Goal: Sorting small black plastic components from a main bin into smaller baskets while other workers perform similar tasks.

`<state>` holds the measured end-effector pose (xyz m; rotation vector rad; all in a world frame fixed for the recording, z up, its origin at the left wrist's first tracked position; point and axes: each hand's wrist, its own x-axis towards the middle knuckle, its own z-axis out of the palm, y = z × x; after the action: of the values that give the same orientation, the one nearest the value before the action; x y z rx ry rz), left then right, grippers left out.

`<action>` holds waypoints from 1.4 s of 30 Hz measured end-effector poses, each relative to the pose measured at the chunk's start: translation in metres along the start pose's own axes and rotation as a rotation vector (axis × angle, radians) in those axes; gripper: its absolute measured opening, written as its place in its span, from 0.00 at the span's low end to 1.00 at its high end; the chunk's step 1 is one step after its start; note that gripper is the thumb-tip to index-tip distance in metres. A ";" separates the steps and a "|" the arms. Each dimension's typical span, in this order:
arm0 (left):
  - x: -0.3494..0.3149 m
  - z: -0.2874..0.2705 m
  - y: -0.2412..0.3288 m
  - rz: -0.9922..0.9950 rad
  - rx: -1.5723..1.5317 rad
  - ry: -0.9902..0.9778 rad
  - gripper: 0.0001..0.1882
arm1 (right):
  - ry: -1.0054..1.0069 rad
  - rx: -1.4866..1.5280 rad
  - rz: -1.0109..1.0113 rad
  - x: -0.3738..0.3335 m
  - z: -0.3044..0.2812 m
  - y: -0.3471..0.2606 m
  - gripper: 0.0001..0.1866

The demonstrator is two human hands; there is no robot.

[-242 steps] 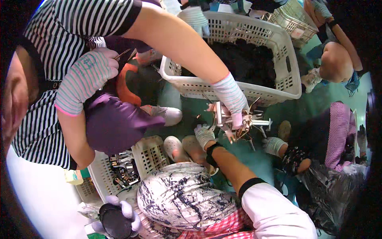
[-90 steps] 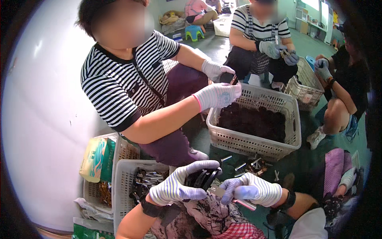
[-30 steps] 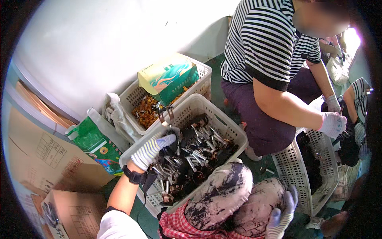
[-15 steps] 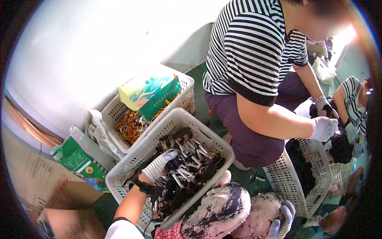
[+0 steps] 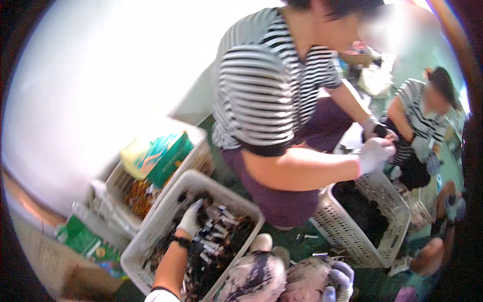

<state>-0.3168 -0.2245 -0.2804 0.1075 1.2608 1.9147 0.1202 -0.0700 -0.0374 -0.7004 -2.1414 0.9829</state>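
My left hand (image 5: 190, 221), in a pale glove with a black band at the wrist, reaches into a white plastic basket (image 5: 132, 251). Its fingers touch the pile of small dark pieces with shiny silver tubes (image 5: 214, 236); blur hides whether they grip one. My right hand (image 5: 342, 280), also gloved, rests beside my knee (image 5: 307, 277) with its fingers loosely bent and apart from the thumb. Nothing shows in it.
Ahead, a person in a striped shirt (image 5: 256, 95) works with gloved hands over another white basket (image 5: 322, 221) of dark material. Behind my basket stands a crate (image 5: 198, 136) with orange-brown pieces and a green box (image 5: 168, 156). More people sit at the right.
The whole view has shifted, so the co-worker and baskets appear further left. My left hand stays in the basket, now by a dark piece towards its far side. My right hand remains by the knee.
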 end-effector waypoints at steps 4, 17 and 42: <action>0.004 0.028 -0.004 -0.271 -0.301 0.146 0.19 | 0.040 -0.045 -0.023 0.001 -0.010 0.001 0.17; -0.100 0.120 0.101 -0.177 -0.289 0.138 0.19 | 0.535 0.476 0.469 -0.021 -0.032 0.107 0.13; -0.139 0.398 0.033 -0.573 0.028 -0.562 0.31 | -0.526 -0.891 0.406 -0.103 0.077 0.365 0.14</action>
<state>-0.0546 -0.0331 -0.0092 0.2499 0.8174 1.2502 0.1958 0.0338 -0.4030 -1.4643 -2.9975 0.3518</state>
